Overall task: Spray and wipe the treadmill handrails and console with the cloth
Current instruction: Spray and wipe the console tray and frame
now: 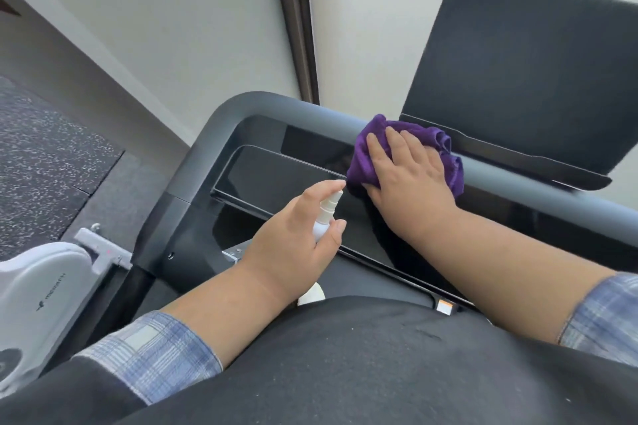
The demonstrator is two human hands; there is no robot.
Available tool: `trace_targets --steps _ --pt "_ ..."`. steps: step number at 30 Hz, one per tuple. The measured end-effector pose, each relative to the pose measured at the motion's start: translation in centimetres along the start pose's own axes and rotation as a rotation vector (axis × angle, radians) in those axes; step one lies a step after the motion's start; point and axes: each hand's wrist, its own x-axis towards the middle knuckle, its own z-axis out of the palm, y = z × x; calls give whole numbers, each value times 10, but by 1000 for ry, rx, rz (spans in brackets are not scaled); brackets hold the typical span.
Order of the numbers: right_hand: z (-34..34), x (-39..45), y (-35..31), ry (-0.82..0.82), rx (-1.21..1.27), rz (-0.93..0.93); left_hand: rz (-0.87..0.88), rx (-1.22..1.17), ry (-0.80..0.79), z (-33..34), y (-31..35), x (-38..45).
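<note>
Head view: purple cloth (448, 155) bunched on the console's (262, 176) top edge, touching the grey handrail bar (276, 110). Right hand (404, 169) presses it flat, fingers straight, pointing up-left. Bar's long axis runs left-to-right, so the wipe likely follows it. Left hand (293, 238) grips 1 white spray bottle (326, 214), nozzle aimed at the cloth; contents can't tell.

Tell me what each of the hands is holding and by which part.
The left hand grips the white spray bottle around its body, forefinger on the nozzle. The right hand presses flat on the purple cloth.
</note>
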Motion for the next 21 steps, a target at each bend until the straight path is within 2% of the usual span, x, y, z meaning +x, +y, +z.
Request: trace_targets --steps 6,11,15,18,21 --pt "2 67 -69 -40 -44 -38 49 -14 -21 -50 -46 26" --pt "1 114 -120 -124 -132 -70 59 -69 37 -76 -74 48" --pt "-6 109 -101 -20 -88 -23 86 -78 -75 -77 -78 64" --pt "-13 91 -67 -14 -34 135 122 -110 -132 -72 -76 74" --pt "-12 75 -53 -6 -77 175 155 -129 -149 -68 -78 76"
